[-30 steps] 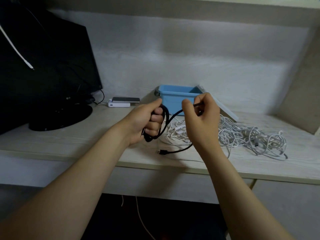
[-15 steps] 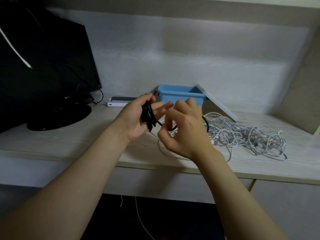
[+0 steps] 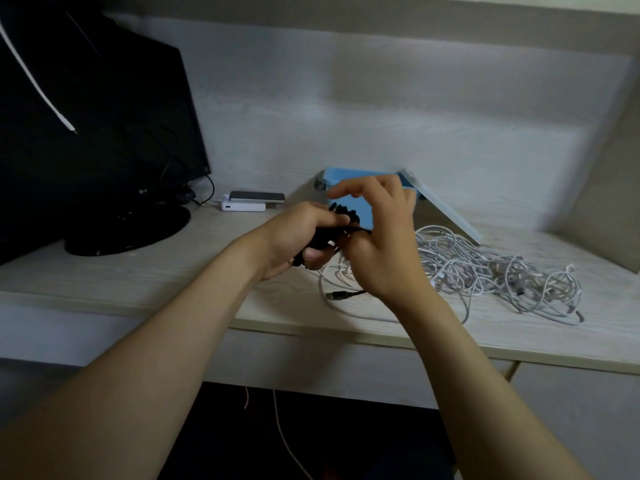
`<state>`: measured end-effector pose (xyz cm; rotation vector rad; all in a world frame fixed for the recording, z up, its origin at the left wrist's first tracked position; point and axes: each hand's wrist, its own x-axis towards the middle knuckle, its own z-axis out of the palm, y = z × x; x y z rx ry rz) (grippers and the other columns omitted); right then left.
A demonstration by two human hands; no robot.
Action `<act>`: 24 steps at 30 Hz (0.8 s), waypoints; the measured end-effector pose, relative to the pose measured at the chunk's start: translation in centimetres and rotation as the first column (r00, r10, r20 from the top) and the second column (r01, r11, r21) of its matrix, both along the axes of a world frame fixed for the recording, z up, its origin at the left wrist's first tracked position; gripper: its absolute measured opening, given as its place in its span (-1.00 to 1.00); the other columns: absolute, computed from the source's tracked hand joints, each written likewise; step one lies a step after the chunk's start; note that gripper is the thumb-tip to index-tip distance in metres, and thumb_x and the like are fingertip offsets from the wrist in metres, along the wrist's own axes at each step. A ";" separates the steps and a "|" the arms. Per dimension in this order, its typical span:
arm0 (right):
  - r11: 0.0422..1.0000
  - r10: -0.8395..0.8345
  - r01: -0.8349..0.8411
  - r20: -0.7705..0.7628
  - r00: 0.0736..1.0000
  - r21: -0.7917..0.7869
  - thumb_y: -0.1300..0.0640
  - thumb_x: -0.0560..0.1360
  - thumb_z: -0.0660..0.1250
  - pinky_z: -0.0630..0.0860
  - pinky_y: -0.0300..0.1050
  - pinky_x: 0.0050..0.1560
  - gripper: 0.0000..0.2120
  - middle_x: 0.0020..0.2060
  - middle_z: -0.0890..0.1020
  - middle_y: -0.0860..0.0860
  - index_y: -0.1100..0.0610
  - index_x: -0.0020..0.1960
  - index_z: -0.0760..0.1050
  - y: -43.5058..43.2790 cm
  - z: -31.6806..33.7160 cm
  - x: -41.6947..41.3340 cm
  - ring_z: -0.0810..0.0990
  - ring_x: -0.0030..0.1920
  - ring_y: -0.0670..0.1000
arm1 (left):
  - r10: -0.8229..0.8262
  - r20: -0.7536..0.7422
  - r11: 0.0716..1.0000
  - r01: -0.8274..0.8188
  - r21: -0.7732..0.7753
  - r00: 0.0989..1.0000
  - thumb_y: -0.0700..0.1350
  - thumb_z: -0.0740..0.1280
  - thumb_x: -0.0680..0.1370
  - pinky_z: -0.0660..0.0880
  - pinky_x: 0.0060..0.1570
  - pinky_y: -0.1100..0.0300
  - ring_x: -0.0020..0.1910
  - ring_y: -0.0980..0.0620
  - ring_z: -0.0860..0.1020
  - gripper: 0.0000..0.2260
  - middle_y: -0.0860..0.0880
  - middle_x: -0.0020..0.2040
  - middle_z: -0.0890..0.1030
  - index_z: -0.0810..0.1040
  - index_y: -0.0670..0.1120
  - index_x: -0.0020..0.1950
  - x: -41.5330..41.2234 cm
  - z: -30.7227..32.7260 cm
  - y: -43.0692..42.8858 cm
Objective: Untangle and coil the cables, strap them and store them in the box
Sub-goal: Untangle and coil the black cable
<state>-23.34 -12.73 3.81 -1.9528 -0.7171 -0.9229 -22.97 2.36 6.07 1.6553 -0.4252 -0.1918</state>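
Box behind hands; cable pile right; monitor left.

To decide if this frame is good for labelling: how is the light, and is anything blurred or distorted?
Head view: dim, brightest on the back wall; the monitor sinks into black; fingers of the right hand are motion-blurred; the black cable in the left hand merges with shadow; the white cables read clearly; the forearms loom large below, a wide-lens effect.

A black flat-screen monitor on a round base stands at the left of the pale wood-grain desk. Just right of it lies a white rectangular power bank, with what looks like a dark phone resting on top.
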 end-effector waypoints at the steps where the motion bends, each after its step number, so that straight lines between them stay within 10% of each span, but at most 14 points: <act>1: 1.000 -0.009 0.009 -0.014 1.000 0.027 0.49 0.29 0.26 0.28 -0.29 0.17 -0.38 0.12 0.47 -0.02 -0.10 0.15 0.53 -0.1 0.2 0.0 0.38 0.17 0.08 | 0.003 0.018 1.000 -0.004 0.031 1.000 -0.12 0.13 0.73 0.00 -0.38 0.07 -0.55 0.07 0.15 -0.63 -0.03 -0.48 0.37 0.57 -0.16 -0.19 0.0 0.0 0.0; 7: 0.952 0.051 0.024 -0.236 0.970 0.304 0.24 0.21 0.43 0.60 0.26 0.05 -0.64 -0.09 0.56 -0.09 -0.04 -0.03 0.65 -0.5 1.5 0.5 0.51 -0.02 -0.07 | -0.032 -0.002 0.999 0.032 0.008 0.999 0.09 0.23 0.71 -0.01 -0.49 0.22 -0.53 0.12 0.05 -0.53 0.06 -0.47 0.12 0.65 0.04 -0.35 0.6 -0.2 0.4; 11: 0.837 0.280 -0.042 -0.361 0.889 0.546 0.45 0.34 0.28 0.55 -0.11 -0.30 -0.69 -0.30 0.52 -0.01 0.22 -0.02 0.64 0.0 2.6 1.2 0.52 -0.35 -0.10 | -0.014 0.034 0.998 0.016 -0.065 0.999 0.05 0.37 0.61 0.02 -0.53 0.29 -0.54 0.15 0.08 -0.76 0.08 -0.46 0.15 0.63 -0.11 -0.09 1.4 -0.9 0.6; 17: 0.821 0.289 -0.044 -0.347 0.892 0.569 0.41 0.59 0.24 0.44 -0.28 -0.27 -0.76 -0.33 0.59 -0.06 0.18 0.04 0.64 0.8 2.4 4.3 0.48 -0.37 -0.16 | -0.216 -0.070 0.935 0.186 -0.301 0.974 0.04 0.13 0.75 0.11 -0.58 0.31 -0.61 0.17 0.11 -0.71 0.09 -0.47 0.21 0.36 -0.03 -0.14 3.2 -1.1 0.4; 24: 0.739 0.411 0.037 -0.493 0.767 0.673 0.05 0.77 0.08 0.70 0.10 -0.06 -0.63 -0.06 0.72 0.20 0.21 0.11 0.61 1.3 1.5 7.4 0.73 -0.01 0.24 | -0.390 0.012 0.718 0.312 -0.622 0.921 0.05 0.09 0.72 0.16 -0.57 0.34 -0.63 0.20 0.22 -0.72 -0.23 0.29 0.58 0.38 -0.07 -0.09 6.5 -0.8 0.7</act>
